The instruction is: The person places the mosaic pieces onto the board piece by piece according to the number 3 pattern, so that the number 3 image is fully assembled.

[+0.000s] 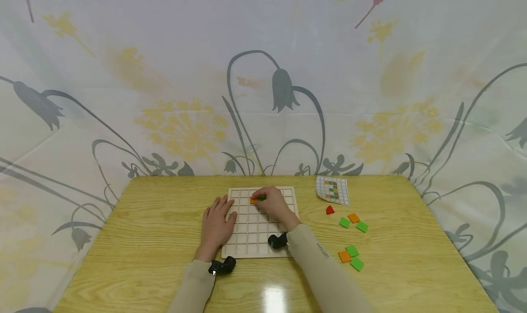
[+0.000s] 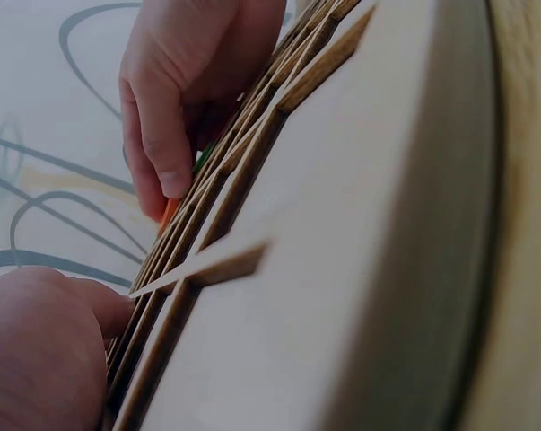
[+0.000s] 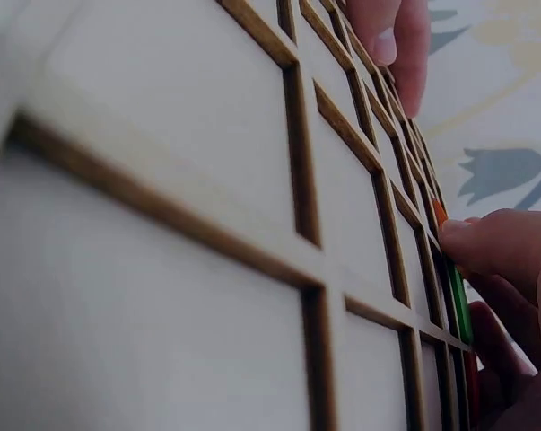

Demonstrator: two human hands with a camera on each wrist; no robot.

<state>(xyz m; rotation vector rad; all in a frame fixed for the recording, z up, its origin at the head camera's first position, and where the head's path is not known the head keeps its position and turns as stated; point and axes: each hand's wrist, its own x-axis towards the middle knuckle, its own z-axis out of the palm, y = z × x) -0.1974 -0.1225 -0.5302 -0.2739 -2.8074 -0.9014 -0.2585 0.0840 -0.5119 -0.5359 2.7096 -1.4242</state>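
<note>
A white grid board (image 1: pixel 259 233) lies in the middle of the wooden table. My left hand (image 1: pixel 217 218) rests flat on its left edge with the fingers straight; its fingertips (image 3: pixel 397 36) show in the right wrist view. My right hand (image 1: pixel 269 202) is curled over the board's upper rows. Its thumb and fingers pinch a green tile (image 1: pixel 261 197) right beside an orange tile (image 1: pixel 253 200) that sits in a cell. In the right wrist view the thumb (image 3: pixel 494 242) covers the green tile (image 3: pixel 458 305) and touches the orange tile (image 3: pixel 440 214). Most other cells look empty.
A printed pattern card (image 1: pixel 332 189) lies at the board's upper right. To the right of the board lie loose tiles: a red one (image 1: pixel 330 210), an orange one (image 1: pixel 353 218) between two green ones, and a nearer cluster (image 1: pixel 351 256). A flowered cloth backs the table.
</note>
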